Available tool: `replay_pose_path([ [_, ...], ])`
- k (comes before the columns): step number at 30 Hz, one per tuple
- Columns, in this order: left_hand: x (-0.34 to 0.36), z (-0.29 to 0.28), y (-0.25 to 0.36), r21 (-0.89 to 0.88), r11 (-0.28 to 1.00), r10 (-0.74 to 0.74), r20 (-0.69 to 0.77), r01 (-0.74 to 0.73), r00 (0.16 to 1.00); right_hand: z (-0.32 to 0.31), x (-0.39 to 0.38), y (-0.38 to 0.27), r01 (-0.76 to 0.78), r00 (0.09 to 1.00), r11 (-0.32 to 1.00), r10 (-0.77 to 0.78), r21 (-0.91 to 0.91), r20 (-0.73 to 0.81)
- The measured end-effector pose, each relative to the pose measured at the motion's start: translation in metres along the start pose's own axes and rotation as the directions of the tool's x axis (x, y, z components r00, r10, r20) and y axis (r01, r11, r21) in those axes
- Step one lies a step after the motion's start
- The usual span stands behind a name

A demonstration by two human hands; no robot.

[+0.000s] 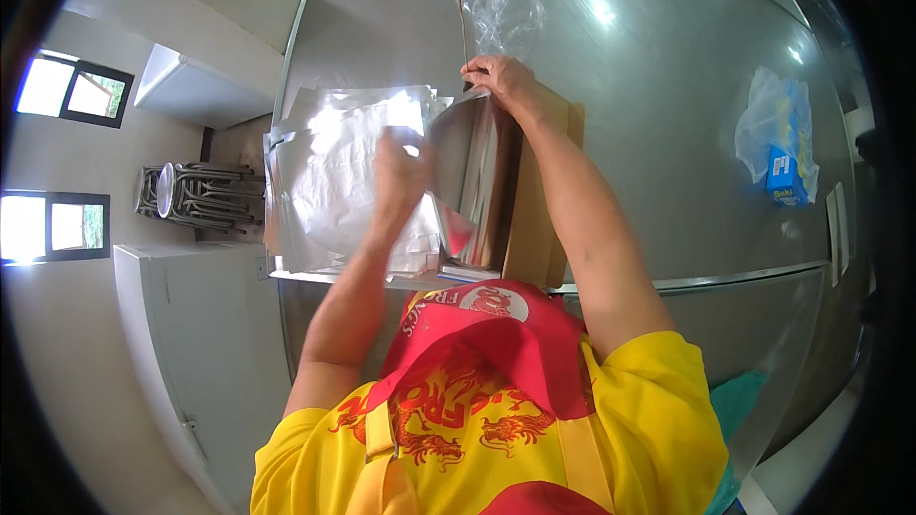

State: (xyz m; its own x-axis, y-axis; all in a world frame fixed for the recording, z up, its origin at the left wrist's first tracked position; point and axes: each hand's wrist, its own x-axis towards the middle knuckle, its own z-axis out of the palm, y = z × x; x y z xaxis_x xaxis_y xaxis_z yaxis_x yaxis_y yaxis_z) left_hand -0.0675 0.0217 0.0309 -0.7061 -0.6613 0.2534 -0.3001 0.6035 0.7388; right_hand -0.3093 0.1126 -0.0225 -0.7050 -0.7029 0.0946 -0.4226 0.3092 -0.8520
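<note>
Hands stand apart. Left hand (403, 170): placed over the right part of the sheet stack (329, 186), blurred; finger closure and contact cannot be determined. Right hand (504, 84): beyond the upper right corner of the stack, fingers bunched at the top edge of a curled sheet (468, 153); whether they clamp it cannot be determined.

Handling, left to right. The sheet stack is silvery, thin and loosely layered, with uneven edges. Single sheets are probably light, flexible, slippery and easily creased or torn; the full pile is likely heavier and prone to sliding. Lift one sheet by its edge or corner; support the pile from beneath. The curled sheet, immediately right of the stack, is glossy and bowed; it likely springs, so hold opposite edges with light pressure. A cardboard box (534, 219) lies farther right of the stack and appears stiffer.

Surface and room, left to right. Windows (78, 227), a white cabinet (205, 343) and stacked stools (205, 195) stand left of the stack. The surface (668, 133) beneath the stack is smooth, grey and reflective. A thin brown strip (460, 0) and a crumpled clear bag (501, 5) lie beyond the stack, to its right. Well right of the stack is a blue box (784, 181), partly covered by a thin plastic bag (756, 124).
</note>
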Motion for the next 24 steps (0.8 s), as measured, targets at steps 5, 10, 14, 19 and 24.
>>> replay_pose_path([
  [5, 0.049, -0.126, 0.026, -0.186, 0.940, -0.273, 0.098, 0.287, 0.957, -0.004, -0.006, -0.016, 0.021, 1.000, 0.990, -0.022, -0.139, -0.004],
  [10, 0.072, -0.203, 0.065, -0.187, 0.943, -0.281, -0.008, 0.274, 0.960, -0.004, -0.005, -0.012, -0.011, 1.000, 0.994, 0.011, -0.112, -0.001],
  [14, 0.092, -0.237, 0.050, -0.228, 0.911, -0.362, -0.038, 0.344, 0.932, 0.000, -0.004, -0.009, 0.039, 0.998, 0.990, -0.044, -0.138, -0.034],
  [19, 0.101, -0.246, -0.036, -0.001, 0.925, -0.379, -0.014, 0.379, 0.925, -0.001, -0.005, -0.007, 0.030, 0.999, 0.990, -0.035, -0.135, -0.037],
  [24, 0.073, -0.224, -0.213, 0.138, 0.874, -0.465, -0.036, 0.466, 0.884, 0.000, -0.006, -0.019, -0.006, 1.000, 0.991, 0.005, -0.132, -0.012],
])
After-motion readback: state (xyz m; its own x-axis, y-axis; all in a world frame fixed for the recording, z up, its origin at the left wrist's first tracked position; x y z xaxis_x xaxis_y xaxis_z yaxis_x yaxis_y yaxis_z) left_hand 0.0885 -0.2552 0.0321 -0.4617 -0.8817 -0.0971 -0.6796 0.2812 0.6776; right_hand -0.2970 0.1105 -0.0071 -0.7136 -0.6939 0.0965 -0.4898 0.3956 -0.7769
